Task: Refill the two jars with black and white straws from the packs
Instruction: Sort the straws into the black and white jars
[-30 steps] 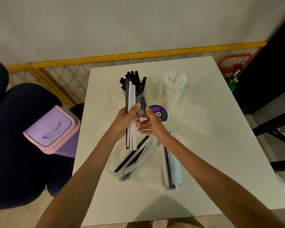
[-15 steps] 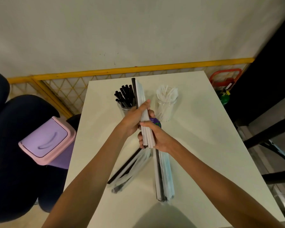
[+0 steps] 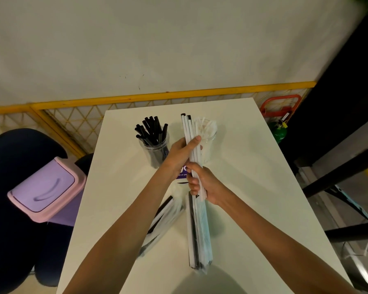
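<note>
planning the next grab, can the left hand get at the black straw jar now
Likely yes for reach: the black straw jar stands beside the left hand, nothing between. But that hand grips the straw bundle along with the right hand, so it must let go first.

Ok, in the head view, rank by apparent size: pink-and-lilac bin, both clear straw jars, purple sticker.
1. Pink-and-lilac swing-lid bin, largest.
2. Clear plastic jar of black straws and clear plastic jar of white straws: alike, unranked; the second is partly hidden.
3. Purple table sticker, smallest, mostly covered.
</note>
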A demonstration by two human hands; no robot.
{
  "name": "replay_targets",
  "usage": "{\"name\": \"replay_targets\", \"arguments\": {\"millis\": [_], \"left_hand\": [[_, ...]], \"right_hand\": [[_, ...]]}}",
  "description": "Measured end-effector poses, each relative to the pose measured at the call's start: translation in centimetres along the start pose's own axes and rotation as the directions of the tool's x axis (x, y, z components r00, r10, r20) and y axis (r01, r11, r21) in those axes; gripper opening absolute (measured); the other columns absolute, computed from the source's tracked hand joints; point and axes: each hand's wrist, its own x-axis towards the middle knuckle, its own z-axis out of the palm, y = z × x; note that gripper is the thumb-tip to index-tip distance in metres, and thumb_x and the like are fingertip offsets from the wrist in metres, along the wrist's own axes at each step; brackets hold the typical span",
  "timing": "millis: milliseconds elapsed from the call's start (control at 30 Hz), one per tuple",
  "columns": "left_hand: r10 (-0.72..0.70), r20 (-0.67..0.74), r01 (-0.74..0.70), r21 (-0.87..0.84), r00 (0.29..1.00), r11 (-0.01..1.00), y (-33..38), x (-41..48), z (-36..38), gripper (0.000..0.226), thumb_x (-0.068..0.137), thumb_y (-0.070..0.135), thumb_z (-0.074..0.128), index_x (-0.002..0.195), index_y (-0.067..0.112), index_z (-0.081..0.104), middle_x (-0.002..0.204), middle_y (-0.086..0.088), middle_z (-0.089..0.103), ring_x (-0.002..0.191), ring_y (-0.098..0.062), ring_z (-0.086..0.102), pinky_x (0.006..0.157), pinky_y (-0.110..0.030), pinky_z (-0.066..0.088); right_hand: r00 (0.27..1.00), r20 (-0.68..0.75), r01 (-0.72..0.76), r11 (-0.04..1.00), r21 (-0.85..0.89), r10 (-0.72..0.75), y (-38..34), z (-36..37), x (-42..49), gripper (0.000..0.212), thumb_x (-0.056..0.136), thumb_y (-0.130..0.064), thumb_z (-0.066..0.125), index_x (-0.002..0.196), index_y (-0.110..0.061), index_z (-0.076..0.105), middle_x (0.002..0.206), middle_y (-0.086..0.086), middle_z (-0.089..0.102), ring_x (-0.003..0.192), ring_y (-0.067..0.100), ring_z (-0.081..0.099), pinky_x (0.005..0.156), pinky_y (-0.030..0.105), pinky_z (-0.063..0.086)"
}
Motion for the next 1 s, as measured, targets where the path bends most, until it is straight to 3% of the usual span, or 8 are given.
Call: {"name": "replay_targets", "arguments": {"millis": [133, 233, 300, 433, 533, 767, 1000], "left_hand": [[0.129, -0.166, -0.114, 0.096, 0.978, 0.989, 0.8, 1.1, 0.7, 0.032, 0.088, 0.027, 0.062, 0.107, 0.002, 0.059, 0.103, -0.019, 0.065, 0.091, -0.024, 0.062, 0.077, -0.031, 0.056], [0.245, -0.197, -0.197, 0.233, 0.949, 0.952, 1.2, 1.6, 1.2, 0.021, 0.086, 0.024, 0.065, 0.094, 0.004, 0.062, 0.089, -0.015, 0.066, 0.08, -0.023, 0.062, 0.063, -0.027, 0.055], [0.262, -0.2, -0.206, 0.261, 0.944, 0.943, 1.3, 1.9, 1.5, 0.015, 0.085, 0.02, 0.067, 0.088, 0.006, 0.062, 0.081, -0.01, 0.065, 0.076, -0.026, 0.064, 0.064, -0.033, 0.057], [0.249, -0.219, -0.185, 0.277, 0.943, 0.943, 1.1, 2.7, 2.0, 0.013, 0.086, 0.015, 0.066, 0.075, 0.011, 0.062, 0.079, -0.016, 0.065, 0.064, -0.025, 0.065, 0.067, -0.04, 0.059], [0.234, -0.224, -0.161, 0.3, 0.946, 0.94, 1.0, 3.2, 2.4, 0.019, 0.087, 0.015, 0.065, 0.068, 0.012, 0.059, 0.076, -0.015, 0.064, 0.049, -0.011, 0.061, 0.058, -0.031, 0.057], [0.149, -0.155, -0.105, 0.263, 0.977, 0.959, 1.7, 3.9, 3.5, 0.026, 0.084, 0.015, 0.068, 0.065, 0.008, 0.052, 0.068, -0.007, 0.06, 0.044, -0.004, 0.055, 0.049, -0.02, 0.053], [0.093, -0.112, -0.06, 0.267, 0.989, 0.962, 2.2, 5.2, 4.0, 0.023, 0.087, 0.009, 0.064, 0.067, 0.006, 0.053, 0.077, -0.012, 0.062, 0.063, -0.017, 0.061, 0.051, -0.018, 0.055]], "right_hand": [[0.998, -0.055, 0.017, 1.0, 0.004, -0.017, 0.2, -1.5, -0.2, 0.028, 0.093, -0.035, 0.052, 0.074, -0.016, 0.045, 0.043, -0.005, 0.036, 0.033, 0.007, 0.032, 0.037, 0.016, 0.031], [0.995, -0.083, 0.043, 0.999, -0.023, -0.045, 0.3, -2.3, -0.1, 0.03, 0.092, -0.042, 0.053, 0.08, -0.015, 0.05, 0.046, -0.004, 0.041, 0.035, 0.006, 0.035, 0.038, 0.016, 0.033], [0.993, -0.095, 0.06, 0.997, -0.038, -0.064, 0.3, -2.8, -0.2, 0.031, 0.091, -0.045, 0.052, 0.084, -0.014, 0.052, 0.048, -0.003, 0.044, 0.037, 0.007, 0.038, 0.04, 0.016, 0.034], [0.987, -0.117, 0.104, 0.993, -0.054, -0.11, -0.1, -3.7, -0.5, 0.028, 0.093, -0.044, 0.047, 0.086, -0.018, 0.054, 0.045, -0.006, 0.049, 0.035, 0.005, 0.041, 0.04, 0.016, 0.037], [0.982, -0.131, 0.127, 0.99, -0.059, -0.133, -0.4, -4.5, -0.7, 0.027, 0.094, -0.043, 0.046, 0.087, -0.018, 0.053, 0.044, -0.006, 0.051, 0.034, 0.005, 0.043, 0.038, 0.015, 0.037], [0.97, -0.164, 0.162, 0.981, -0.111, -0.179, -0.7, -6.0, -0.1, 0.027, 0.094, -0.041, 0.047, 0.087, -0.016, 0.054, 0.044, -0.005, 0.053, 0.034, 0.006, 0.046, 0.038, 0.017, 0.039], [0.962, -0.205, 0.169, 0.983, -0.066, -0.179, -0.8, -7.3, 0.9, 0.033, 0.094, -0.044, 0.045, 0.091, -0.011, 0.054, 0.047, 0.0, 0.056, 0.035, 0.011, 0.049, 0.038, 0.019, 0.041]]}}
